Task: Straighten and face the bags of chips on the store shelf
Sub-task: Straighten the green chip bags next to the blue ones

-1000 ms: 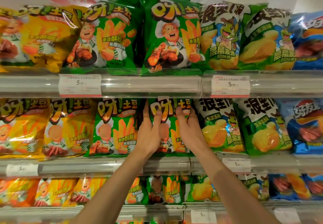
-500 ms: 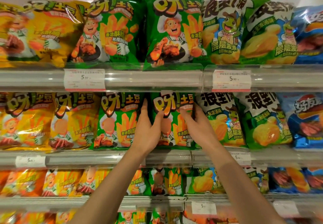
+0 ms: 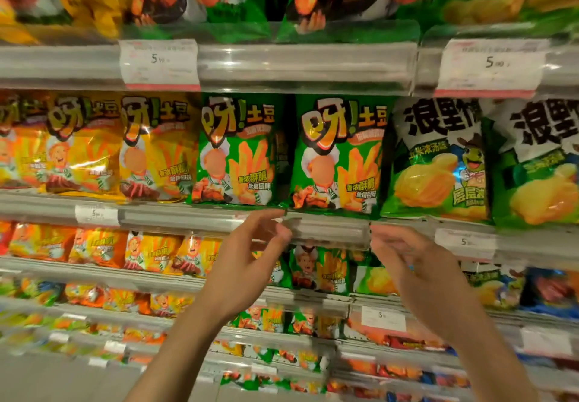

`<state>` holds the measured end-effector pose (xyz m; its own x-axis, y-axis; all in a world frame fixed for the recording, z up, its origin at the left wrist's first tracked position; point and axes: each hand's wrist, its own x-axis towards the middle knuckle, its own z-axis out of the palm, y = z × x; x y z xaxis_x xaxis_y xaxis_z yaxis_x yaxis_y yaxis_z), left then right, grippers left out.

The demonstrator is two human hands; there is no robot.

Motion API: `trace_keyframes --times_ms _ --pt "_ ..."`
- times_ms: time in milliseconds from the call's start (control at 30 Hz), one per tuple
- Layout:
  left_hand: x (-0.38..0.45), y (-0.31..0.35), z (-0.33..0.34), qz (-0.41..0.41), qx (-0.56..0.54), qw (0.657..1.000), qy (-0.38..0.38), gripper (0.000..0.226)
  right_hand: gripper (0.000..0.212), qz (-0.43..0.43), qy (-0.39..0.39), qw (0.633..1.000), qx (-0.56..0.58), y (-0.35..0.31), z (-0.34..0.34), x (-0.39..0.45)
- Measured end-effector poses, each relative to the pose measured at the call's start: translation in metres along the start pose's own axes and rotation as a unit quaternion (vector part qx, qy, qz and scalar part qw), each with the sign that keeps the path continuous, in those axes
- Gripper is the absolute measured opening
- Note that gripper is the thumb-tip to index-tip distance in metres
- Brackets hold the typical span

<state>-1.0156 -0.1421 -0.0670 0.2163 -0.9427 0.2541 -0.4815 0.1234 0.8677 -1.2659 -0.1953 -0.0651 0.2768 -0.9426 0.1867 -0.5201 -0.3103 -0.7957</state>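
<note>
Yellow fry-chip bags (image 3: 81,147) on the left of the middle shelf, then two green fry-chip bags (image 3: 238,154) (image 3: 340,157) upright, labels forward – looks faced. Green corn-soup chip bags (image 3: 438,163) to their right. Left hand (image 3: 247,263) hangs just below, in front of the shelf rail (image 3: 329,229), fingers loosely curled, holding nothing. Right hand (image 3: 413,263) likewise – relaxed, empty, clear of the bags.

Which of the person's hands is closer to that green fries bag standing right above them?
Left. The left hand hangs just below the green fries bag, its fingertips near the shelf edge under the bag's lower left corner. The right hand is lower and off to the bag's right.
</note>
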Motion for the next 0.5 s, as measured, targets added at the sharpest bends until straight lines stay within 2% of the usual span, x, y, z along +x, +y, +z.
trace_keyframes --times_ms 167,333,500 --pt "-0.001 -0.023 -0.020 -0.014 -0.010 0.999 -0.036 0.018 0.019 0.028 -0.012 0.999 -0.031 0.005 0.036 -0.007" --pt "0.011 -0.040 -0.057 0.021 -0.049 0.996 -0.077 0.016 0.020 0.045 0.042 0.998 -0.017 -0.018 0.073 -0.013" --pt "0.026 -0.057 -0.108 0.057 -0.069 0.990 -0.109 0.014 0.033 0.030 0.095 0.995 -0.013 -0.067 0.119 -0.010"
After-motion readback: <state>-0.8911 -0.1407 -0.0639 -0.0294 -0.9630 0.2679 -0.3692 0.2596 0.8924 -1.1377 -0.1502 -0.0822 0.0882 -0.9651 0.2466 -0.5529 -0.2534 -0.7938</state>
